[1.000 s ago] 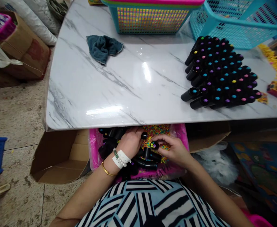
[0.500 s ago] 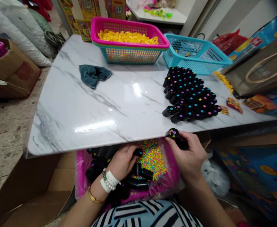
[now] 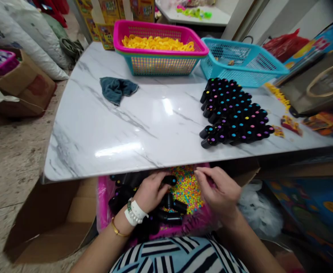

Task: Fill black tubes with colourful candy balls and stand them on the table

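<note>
My left hand (image 3: 152, 190) is closed on a black tube (image 3: 170, 180) with a blue dot at its end, over the pink bin (image 3: 102, 212). Small multicoloured beads (image 3: 187, 191) fill the bin's right part, and several loose black tubes (image 3: 169, 217) lie around and below my fingers. Over the bin's right edge, my right hand (image 3: 217, 187) has its thumb and fingers pressed together; whether something small is between them cannot be made out. A cluster of upright black tubes (image 3: 237, 113) with coloured dots on top stands on the white marbled table (image 3: 121, 129).
A pink and teal basket (image 3: 161, 62) of yellow pieces and a blue basket (image 3: 248, 68) stand at the table's back. A dark cloth (image 3: 117, 90) lies left of centre. An open cardboard box (image 3: 52, 223) is at lower left, a paper bag (image 3: 317, 83) at right.
The black tube that my right hand held now stands at the near left end of the cluster. My right hand has come back toward the bin. My left hand still holds its tube.
</note>
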Action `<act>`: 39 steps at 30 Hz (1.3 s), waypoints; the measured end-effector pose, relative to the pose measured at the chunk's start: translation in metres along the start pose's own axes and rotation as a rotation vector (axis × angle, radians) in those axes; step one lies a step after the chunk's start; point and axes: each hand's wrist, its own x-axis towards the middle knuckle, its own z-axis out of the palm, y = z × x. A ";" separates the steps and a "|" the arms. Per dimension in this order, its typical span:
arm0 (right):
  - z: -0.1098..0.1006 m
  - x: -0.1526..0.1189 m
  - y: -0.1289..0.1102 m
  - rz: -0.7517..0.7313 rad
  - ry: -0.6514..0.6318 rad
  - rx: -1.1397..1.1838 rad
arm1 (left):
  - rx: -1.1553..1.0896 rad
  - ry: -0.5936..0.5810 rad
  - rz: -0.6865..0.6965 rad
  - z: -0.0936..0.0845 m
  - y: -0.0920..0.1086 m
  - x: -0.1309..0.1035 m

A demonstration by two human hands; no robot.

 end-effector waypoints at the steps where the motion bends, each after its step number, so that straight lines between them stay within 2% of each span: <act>1: 0.005 -0.010 -0.004 0.019 -0.124 0.083 | -0.034 0.009 0.003 0.000 0.001 0.000; 3: 0.017 -0.027 -0.010 0.104 -0.334 0.260 | -0.114 0.018 -0.005 0.000 0.002 0.000; 4: 0.023 -0.034 -0.011 0.164 -0.395 0.347 | -0.147 0.016 -0.018 0.001 0.003 0.000; 7: 0.037 -0.045 -0.007 0.346 -0.416 0.556 | -0.126 -0.011 -0.070 0.003 0.003 -0.002; 10: 0.039 -0.044 0.005 0.372 -0.458 0.607 | 0.055 -0.108 -0.069 0.004 0.002 -0.003; 12: 0.035 -0.037 0.015 0.227 -0.504 0.449 | 0.193 -0.195 -0.026 0.003 0.002 -0.003; 14: 0.031 -0.031 0.024 -0.025 -0.584 0.175 | 0.312 -0.254 0.011 0.004 0.002 -0.002; 17: 0.032 -0.028 0.028 -0.345 -0.747 -0.189 | 0.418 -0.277 0.013 0.005 0.002 -0.001; 20: 0.039 -0.033 0.022 -0.458 -0.837 -0.300 | 0.442 -0.295 -0.002 0.005 0.001 0.000; 23: 0.044 -0.038 0.016 -0.428 -0.885 -0.154 | 0.417 -0.328 0.000 0.003 0.001 0.000; 26: 0.040 -0.037 0.018 -0.260 -0.884 0.133 | 0.354 -0.353 0.012 -0.002 0.002 0.000; 30: 0.026 -0.036 0.028 0.105 -0.778 0.409 | 0.240 -0.366 0.046 -0.009 0.004 0.000; 32: 0.020 -0.036 0.030 0.246 -0.765 0.510 | 0.192 -0.389 0.069 -0.011 0.005 0.001; 35: 0.014 -0.033 0.027 0.250 -0.747 0.537 | 0.185 -0.457 0.106 -0.015 0.006 0.001; 39: 0.007 -0.025 0.019 0.119 -0.593 0.492 | 0.245 -0.528 0.180 -0.019 0.008 -0.001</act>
